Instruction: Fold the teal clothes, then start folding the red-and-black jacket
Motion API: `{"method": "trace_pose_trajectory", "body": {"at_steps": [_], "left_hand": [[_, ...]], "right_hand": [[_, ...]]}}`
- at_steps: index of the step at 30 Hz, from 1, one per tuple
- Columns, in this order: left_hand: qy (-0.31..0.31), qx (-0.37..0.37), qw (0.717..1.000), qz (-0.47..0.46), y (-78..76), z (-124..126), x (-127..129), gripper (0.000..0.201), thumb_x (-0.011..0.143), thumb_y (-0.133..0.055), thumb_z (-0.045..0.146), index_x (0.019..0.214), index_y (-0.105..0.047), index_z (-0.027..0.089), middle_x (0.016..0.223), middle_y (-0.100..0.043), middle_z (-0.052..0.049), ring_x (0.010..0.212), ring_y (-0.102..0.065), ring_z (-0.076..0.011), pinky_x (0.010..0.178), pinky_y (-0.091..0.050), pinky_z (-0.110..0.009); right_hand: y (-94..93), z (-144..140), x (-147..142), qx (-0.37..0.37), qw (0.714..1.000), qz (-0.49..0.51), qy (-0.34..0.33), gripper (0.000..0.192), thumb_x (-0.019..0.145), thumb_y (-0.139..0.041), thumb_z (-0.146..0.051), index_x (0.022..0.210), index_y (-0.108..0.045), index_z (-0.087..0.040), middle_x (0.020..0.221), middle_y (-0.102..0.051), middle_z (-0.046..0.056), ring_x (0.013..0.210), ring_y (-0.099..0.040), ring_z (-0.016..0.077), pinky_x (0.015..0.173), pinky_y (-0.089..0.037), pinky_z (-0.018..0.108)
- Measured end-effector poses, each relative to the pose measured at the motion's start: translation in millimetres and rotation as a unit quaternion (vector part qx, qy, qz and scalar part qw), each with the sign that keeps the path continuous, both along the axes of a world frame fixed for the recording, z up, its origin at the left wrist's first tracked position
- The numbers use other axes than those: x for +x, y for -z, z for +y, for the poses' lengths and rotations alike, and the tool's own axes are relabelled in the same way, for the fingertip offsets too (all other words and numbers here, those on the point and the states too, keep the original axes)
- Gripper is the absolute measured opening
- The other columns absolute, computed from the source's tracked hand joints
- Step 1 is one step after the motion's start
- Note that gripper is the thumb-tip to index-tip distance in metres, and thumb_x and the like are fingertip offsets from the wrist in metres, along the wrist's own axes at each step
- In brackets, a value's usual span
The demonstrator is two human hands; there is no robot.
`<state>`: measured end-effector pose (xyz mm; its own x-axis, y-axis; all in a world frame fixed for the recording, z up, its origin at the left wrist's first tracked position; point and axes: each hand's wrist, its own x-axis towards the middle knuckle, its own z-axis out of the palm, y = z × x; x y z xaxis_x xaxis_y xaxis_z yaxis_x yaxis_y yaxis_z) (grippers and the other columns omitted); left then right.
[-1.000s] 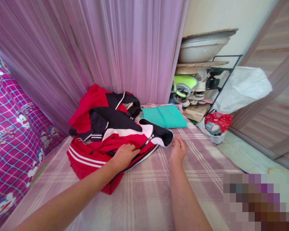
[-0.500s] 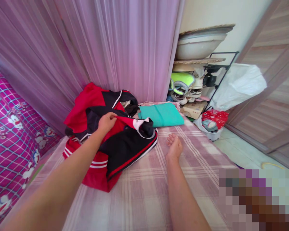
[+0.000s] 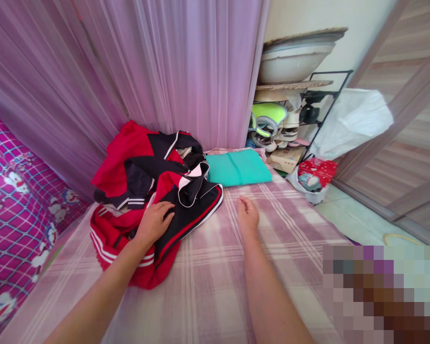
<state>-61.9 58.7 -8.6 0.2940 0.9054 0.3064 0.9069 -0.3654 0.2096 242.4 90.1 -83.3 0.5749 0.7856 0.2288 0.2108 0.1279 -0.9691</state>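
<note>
A crumpled red and black jacket [image 3: 191,212] with white-striped red cuffs or hem and a white-edged collar lies on the checked bedsheet [image 3: 215,296]. My left hand [image 3: 156,220] rests over its red and black middle, fingers loosely spread and gripping nothing that I can see. Behind it, more red and black clothing [image 3: 132,148] with white trim is heaped against the curtain; whether it is a separate garment I cannot tell. My right hand [image 3: 248,215] is to the right of the jacket, above the sheet, with slightly bent fingers and nothing in it. Beyond that hand lies a folded teal cloth [image 3: 240,167].
A purple curtain [image 3: 186,71] hangs behind the bed. Pink cartoon-patterned bedding [image 3: 14,191] is at the left. To the right stand a shoe rack [image 3: 329,110] with basins [image 3: 295,62] on top, a white bag [image 3: 354,119], a red bag [image 3: 318,173] and a wooden door [image 3: 387,143].
My left hand has let go of the jacket's edge near the collar and come down nearer to me. The collar has dropped leftward. My right hand has shifted slightly left.
</note>
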Motion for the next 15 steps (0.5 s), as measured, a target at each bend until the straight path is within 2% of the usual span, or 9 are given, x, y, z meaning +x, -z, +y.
{"method": "trace_pose_trajectory", "body": {"at_steps": [4, 7, 11, 15], "left_hand": [[-0.042, -0.024, 0.999, -0.021, 19.7, -28.2, -11.8, 0.042, 0.094, -0.045, 0.043, 0.118, -0.071, 0.02, 0.13, -0.069, -0.012, 0.124, -0.061, -0.0297, 0.112, -0.042, -0.055], [-0.045, -0.056, 0.997, -0.038, 27.0, -44.8, -14.2, 0.044, 0.095, -0.044, 0.048, 0.123, -0.069, 0.024, 0.132, -0.069, -0.009, 0.125, -0.061, -0.0281, 0.113, -0.041, -0.054], [-0.055, -0.064, 0.995, -0.044, 30.0, -49.4, -11.8, 0.043, 0.094, -0.048, 0.048, 0.124, -0.069, 0.026, 0.134, -0.067, -0.009, 0.127, -0.06, -0.0279, 0.115, -0.038, -0.056], [-0.085, -0.053, 0.994, -0.036, 32.4, -46.6, -7.8, 0.049, 0.089, -0.057, 0.051, 0.131, -0.065, 0.028, 0.153, -0.049, -0.011, 0.143, -0.043, -0.0325, 0.117, -0.03, -0.062]], "right_hand": [[-2.5, -3.1, -2.3, -0.027, 0.999, -0.034, -0.017, 0.045, 0.083, -0.051, -0.049, 0.103, -0.074, -0.017, 0.099, -0.077, 0.011, 0.097, -0.069, 0.0275, 0.091, -0.051, 0.04], [-3.4, -4.4, -3.5, -0.046, 0.996, -0.066, -0.024, 0.045, 0.084, -0.049, -0.049, 0.104, -0.073, -0.017, 0.1, -0.077, 0.011, 0.093, -0.07, 0.0268, 0.09, -0.052, 0.04], [-2.9, -5.5, -3.9, -0.051, 0.992, -0.11, -0.036, 0.044, 0.085, -0.047, -0.046, 0.105, -0.073, -0.017, 0.102, -0.077, 0.012, 0.094, -0.07, 0.0268, 0.09, -0.052, 0.041], [0.5, -5.7, -3.2, -0.056, 0.988, -0.139, -0.039, 0.042, 0.086, -0.047, -0.044, 0.107, -0.073, -0.018, 0.102, -0.077, 0.011, 0.092, -0.07, 0.0252, 0.089, -0.053, 0.039]]}}
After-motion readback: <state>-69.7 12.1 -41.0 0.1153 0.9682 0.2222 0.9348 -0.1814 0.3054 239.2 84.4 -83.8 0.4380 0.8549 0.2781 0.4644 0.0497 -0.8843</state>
